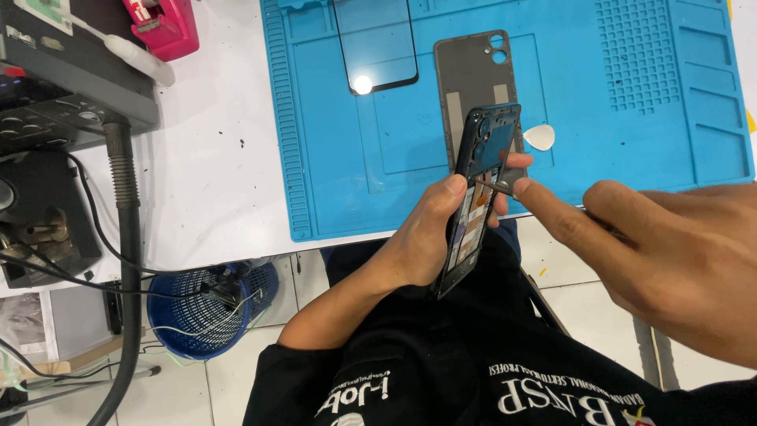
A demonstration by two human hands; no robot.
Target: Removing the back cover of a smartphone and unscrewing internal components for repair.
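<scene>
My left hand [426, 237] grips an opened black phone [475, 189] upright on its edge over my lap, its exposed inner side with circuit parts turned to the right. My right hand [670, 252] comes in from the right and holds a thin metal tool [493, 186] whose tip touches the phone's inside, forefinger stretched along it. Behind the phone, on the blue work mat [339, 181], lie a grey phone back cover [473, 75], a black-rimmed glass screen panel [375, 43] and a white pick [539, 137].
The mat lies on a white table [205, 158]. At the left stand a dark device with a thick hose [126, 237] and cables, and a pink tape dispenser [162, 24]. A blue mesh basket [206, 308] sits on the tiled floor below.
</scene>
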